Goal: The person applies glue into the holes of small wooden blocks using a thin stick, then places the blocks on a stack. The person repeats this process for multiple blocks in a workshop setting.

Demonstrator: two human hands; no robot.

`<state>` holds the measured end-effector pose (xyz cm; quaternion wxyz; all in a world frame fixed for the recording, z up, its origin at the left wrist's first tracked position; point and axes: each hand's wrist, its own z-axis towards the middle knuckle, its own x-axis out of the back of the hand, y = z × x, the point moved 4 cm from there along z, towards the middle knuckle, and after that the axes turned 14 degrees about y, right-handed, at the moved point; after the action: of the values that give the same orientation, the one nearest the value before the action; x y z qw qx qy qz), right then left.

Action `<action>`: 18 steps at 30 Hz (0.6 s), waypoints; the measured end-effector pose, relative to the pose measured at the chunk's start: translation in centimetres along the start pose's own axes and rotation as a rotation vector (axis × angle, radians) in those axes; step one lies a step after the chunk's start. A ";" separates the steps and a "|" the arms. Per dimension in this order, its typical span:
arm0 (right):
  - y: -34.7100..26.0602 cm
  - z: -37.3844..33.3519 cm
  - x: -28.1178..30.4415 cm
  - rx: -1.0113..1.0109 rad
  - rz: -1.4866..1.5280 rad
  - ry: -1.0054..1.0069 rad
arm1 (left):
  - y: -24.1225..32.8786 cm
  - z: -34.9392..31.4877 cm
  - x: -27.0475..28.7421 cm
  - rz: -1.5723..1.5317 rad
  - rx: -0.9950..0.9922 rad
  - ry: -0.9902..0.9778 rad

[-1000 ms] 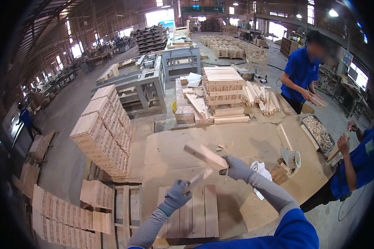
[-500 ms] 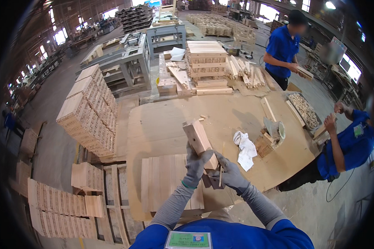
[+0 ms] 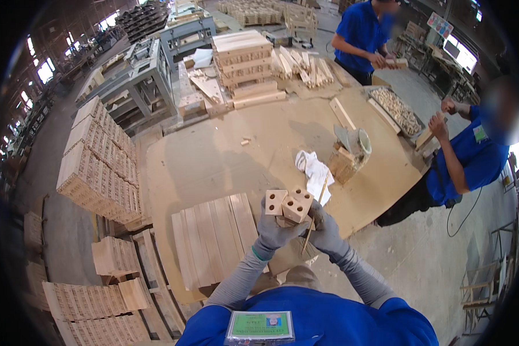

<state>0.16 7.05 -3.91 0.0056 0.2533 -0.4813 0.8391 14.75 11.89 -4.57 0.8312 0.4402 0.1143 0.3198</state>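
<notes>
Both hands wear grey gloves and meet in front of my body at the table's near edge. My left hand [image 3: 273, 232] is wrapped round a small bundle of wooden blocks [image 3: 296, 209], whose drilled end faces with round dark holes point up at me. Against the bundle's right side, my right hand [image 3: 330, 233] is closed, a thin wooden stick [image 3: 315, 214] held slanting in its fingers. Its fingertips are partly hidden behind the blocks. Just left of my hands, a row of flat wooden pieces [image 3: 213, 239] lies side by side on the table.
On the cardboard-covered table [image 3: 213, 150] are a white cloth [image 3: 312, 173] and a container with glue-like residue [image 3: 352, 154]. Stacked drilled blocks [image 3: 101, 167] stand left; more wood [image 3: 243, 60] is behind. A tray of dowels [image 3: 395, 109] sits right, near two co-workers in blue.
The wooden blocks have been turned so their drilled ends face up, where a long side showed before. The stick now leans more to the right. The whole view has shifted.
</notes>
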 end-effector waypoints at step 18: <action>0.3 2.1 4.2 -0.276 0.364 0.155 | 3.4 1.7 -1.4 0.086 -0.157 0.066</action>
<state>-2.70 4.21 -1.53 -0.0742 0.0941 -0.6272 0.7696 13.00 11.22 -0.97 0.8444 0.3674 0.0972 0.3776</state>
